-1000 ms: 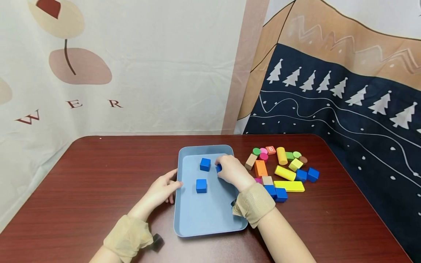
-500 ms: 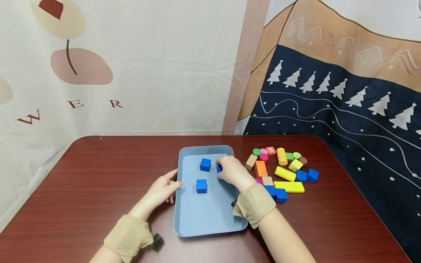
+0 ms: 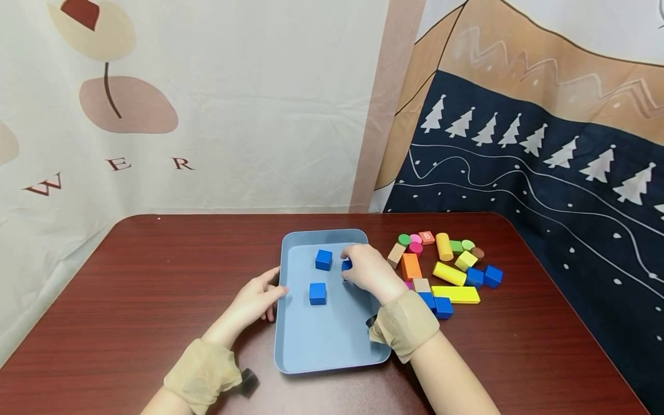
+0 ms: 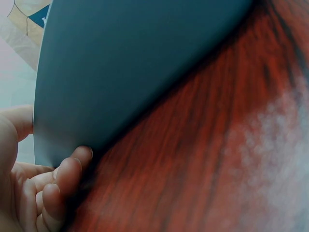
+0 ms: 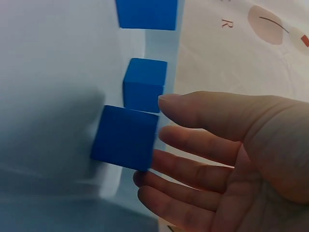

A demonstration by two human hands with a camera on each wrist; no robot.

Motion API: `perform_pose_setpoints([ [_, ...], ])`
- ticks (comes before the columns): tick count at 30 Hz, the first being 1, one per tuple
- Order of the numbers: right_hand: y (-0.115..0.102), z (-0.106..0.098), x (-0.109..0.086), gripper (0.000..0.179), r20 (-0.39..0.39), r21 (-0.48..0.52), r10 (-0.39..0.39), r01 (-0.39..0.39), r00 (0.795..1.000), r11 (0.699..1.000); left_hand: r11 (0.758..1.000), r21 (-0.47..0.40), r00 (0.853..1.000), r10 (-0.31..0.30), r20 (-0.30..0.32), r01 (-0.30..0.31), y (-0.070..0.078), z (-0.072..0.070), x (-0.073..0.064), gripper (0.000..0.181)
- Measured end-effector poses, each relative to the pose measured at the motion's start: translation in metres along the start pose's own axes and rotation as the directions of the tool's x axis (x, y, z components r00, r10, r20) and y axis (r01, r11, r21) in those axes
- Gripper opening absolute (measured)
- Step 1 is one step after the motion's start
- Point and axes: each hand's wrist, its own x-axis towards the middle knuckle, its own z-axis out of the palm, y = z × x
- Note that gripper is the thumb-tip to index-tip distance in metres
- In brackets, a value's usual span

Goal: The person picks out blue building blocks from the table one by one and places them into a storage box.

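Observation:
A blue-grey tray [image 3: 332, 346] lies on the table, its left rim between the thumb and fingers of my left hand [image 3: 256, 295]. The left wrist view shows those fingers [image 4: 67, 174] against the tray's outer wall [image 4: 130, 63]. Inside the tray, my right hand [image 3: 370, 272] is at a blue cube [image 3: 346, 266]. In the right wrist view, the thumb [image 5: 193, 108] stands off this cube [image 5: 125, 137], with loosely bent fingers beside it; whether they touch it is unclear. Two more blue cubes, one farther back [image 3: 324, 260] and one nearer [image 3: 317, 294], sit in the tray.
Right of the tray lies a group of coloured blocks, among them an orange block [image 3: 411, 267], a long yellow block [image 3: 456, 294], yellow cylinders [image 3: 449, 274] and several blue cubes [image 3: 493, 276]. The dark red table [image 3: 155, 276] ends at printed cloths behind.
My right hand and wrist have eased slightly to the right, and a little more of the blue cube shows beside the fingers. My left hand and the tray have stayed put.

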Motion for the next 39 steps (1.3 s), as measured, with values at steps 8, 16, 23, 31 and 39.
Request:
perform_pose_setpoints([
  [8, -0.005, -0.010, -0.009, 0.034, -0.021, -0.004, -0.015, 0.015, 1.000, 1.000, 1.000, 0.002, 1.000, -0.001, -0.001, 0.001, 0.000, 0.000, 0.000, 0.064],
  [16, -0.010, -0.023, -0.020, 0.030, -0.084, -0.014, -0.046, 0.045, 0.995, 0.999, 1.000, 0.006, 1.000, 0.000, -0.003, 0.000, 0.001, 0.000, 0.000, 0.064],
  [23, -0.010, -0.029, -0.031, 0.027, -0.144, -0.006, -0.073, 0.073, 0.987, 0.997, 1.000, 0.014, 1.000, 0.004, -0.004, -0.003, 0.001, 0.000, -0.001, 0.064],
  [31, -0.001, -0.033, -0.040, 0.022, -0.179, -0.008, -0.114, 0.115, 0.977, 0.993, 1.000, 0.013, 1.000, 0.006, -0.006, -0.006, 0.001, 0.000, -0.002, 0.063],
  [39, 0.011, -0.039, -0.046, 0.010, -0.185, -0.038, -0.124, 0.119, 0.975, 0.992, 1.000, 0.007, 1.000, 0.004, -0.007, -0.004, 0.001, 0.000, -0.001, 0.064],
])
